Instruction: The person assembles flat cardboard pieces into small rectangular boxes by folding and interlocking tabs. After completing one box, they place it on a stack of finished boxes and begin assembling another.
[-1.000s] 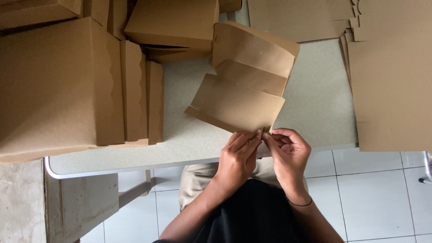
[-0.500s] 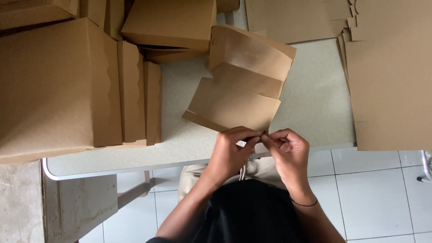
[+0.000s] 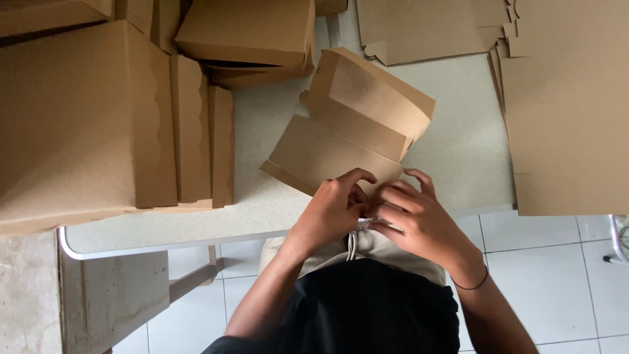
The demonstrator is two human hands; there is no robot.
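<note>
Both hands have crept closer together, left hand [image 3: 334, 208] and right hand [image 3: 413, 219] pinching the box [image 3: 347, 131] edge; best to press evenly along that fold.

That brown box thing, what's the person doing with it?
A person sits at a pale table, working on a half-folded brown cardboard box. Both hands, the left hand and right hand, pinch together at its near edge. Finished boxes stand stacked to the left, and flat cardboard sheets lie to the right.
</note>
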